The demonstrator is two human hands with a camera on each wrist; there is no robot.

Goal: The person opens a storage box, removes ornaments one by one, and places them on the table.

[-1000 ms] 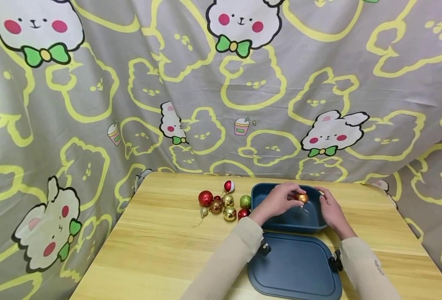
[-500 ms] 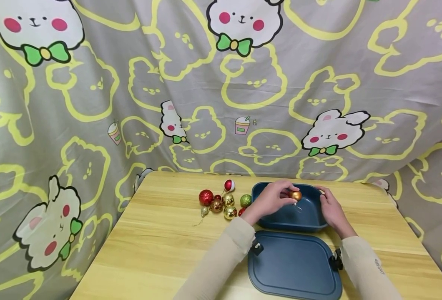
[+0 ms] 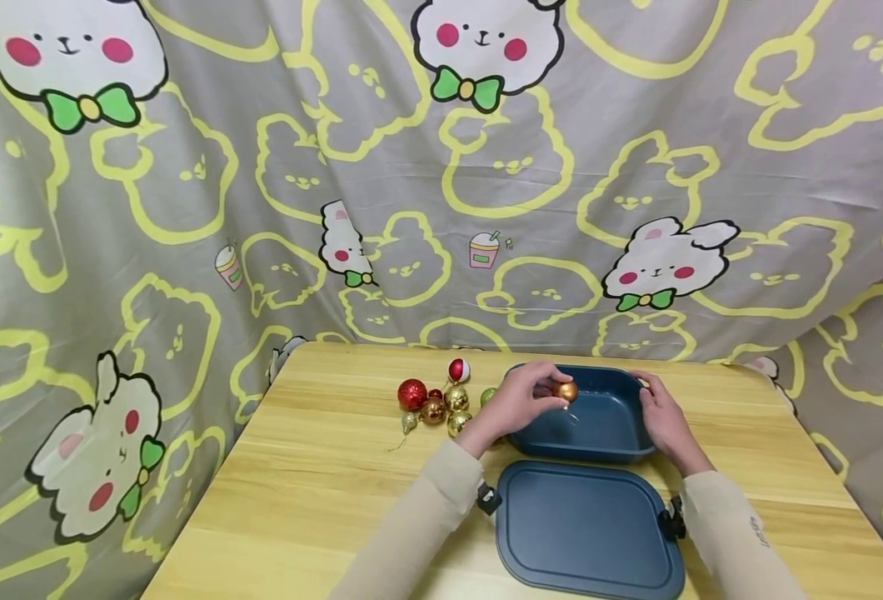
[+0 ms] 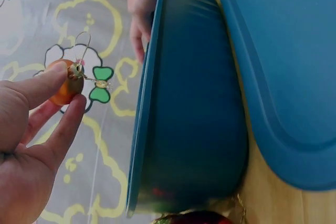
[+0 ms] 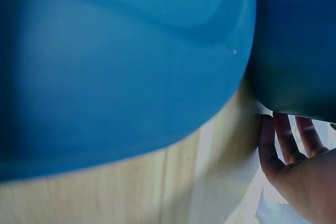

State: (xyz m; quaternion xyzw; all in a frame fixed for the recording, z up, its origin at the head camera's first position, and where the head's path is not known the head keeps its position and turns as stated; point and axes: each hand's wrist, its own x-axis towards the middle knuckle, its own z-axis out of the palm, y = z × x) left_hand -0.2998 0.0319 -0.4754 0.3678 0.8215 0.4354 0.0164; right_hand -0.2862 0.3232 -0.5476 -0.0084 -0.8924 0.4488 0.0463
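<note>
Between its thumb and fingers my left hand (image 3: pixel 520 400) pinches an orange-gold Christmas bauble (image 3: pixel 566 391) by its side, above the left part of a dark blue plastic box (image 3: pixel 614 454). The bauble's gold cap and wire hook (image 4: pixel 85 51) show in the left wrist view. At the box's right end, my right hand (image 3: pixel 666 421) holds the rim and end wall with curved fingers (image 5: pixel 286 135). Several baubles lie left of the box, among them a red glitter bauble (image 3: pixel 412 394), a shiny gold bauble (image 3: pixel 457 397) and a brown bauble (image 3: pixel 433 410). The left hand partly hides a green bauble (image 3: pixel 488 396).
In front of the box the flat blue lid (image 3: pixel 591 533) lies on the wooden table (image 3: pixel 299 492). A red-and-white bauble (image 3: pixel 458 369) lies at the back of the group. Behind the table hangs a patterned grey curtain (image 3: pixel 426 192).
My left hand has moved left across the box, with the orange-gold bauble still pinched. It now covers more of the green bauble and hides a red one. My right hand has stayed in place.
</note>
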